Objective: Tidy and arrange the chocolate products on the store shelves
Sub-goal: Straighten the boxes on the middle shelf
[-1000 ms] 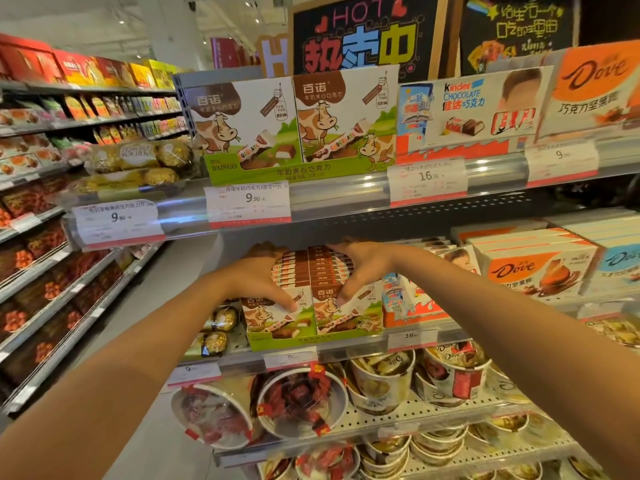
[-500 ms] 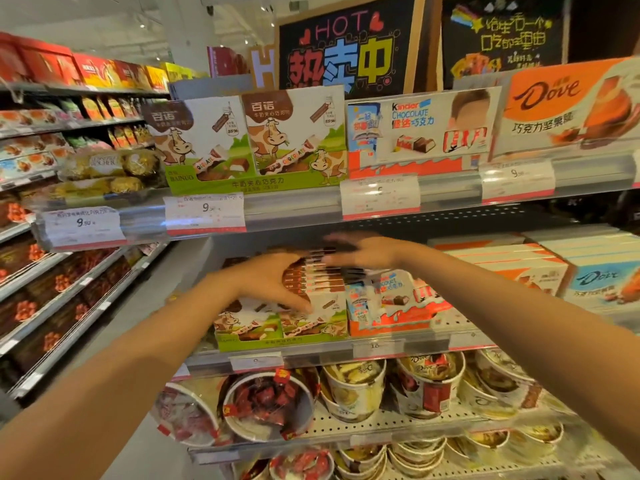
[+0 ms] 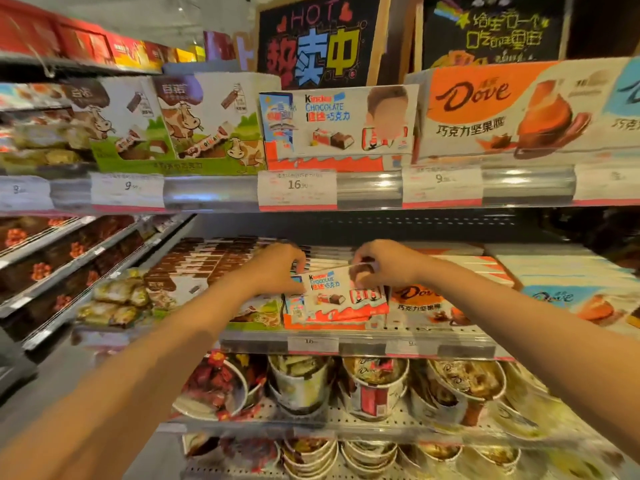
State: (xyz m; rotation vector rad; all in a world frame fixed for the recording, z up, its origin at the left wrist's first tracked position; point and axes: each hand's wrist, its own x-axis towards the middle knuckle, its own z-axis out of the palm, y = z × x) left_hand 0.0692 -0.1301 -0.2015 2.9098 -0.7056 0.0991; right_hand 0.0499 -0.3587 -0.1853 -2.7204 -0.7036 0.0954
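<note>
Head view: both hands reach to the middle shelf. The left hand has its fingers curled round the left end of the front Kinder box, and the right hand pinches the box's upper right edge; the box tilts up at the front of its stack. Cow-print chocolate boxes sit just left, Dove boxes just right. Paper cups of sweets fill the shelf below. The frame is motion-blurred.
</note>
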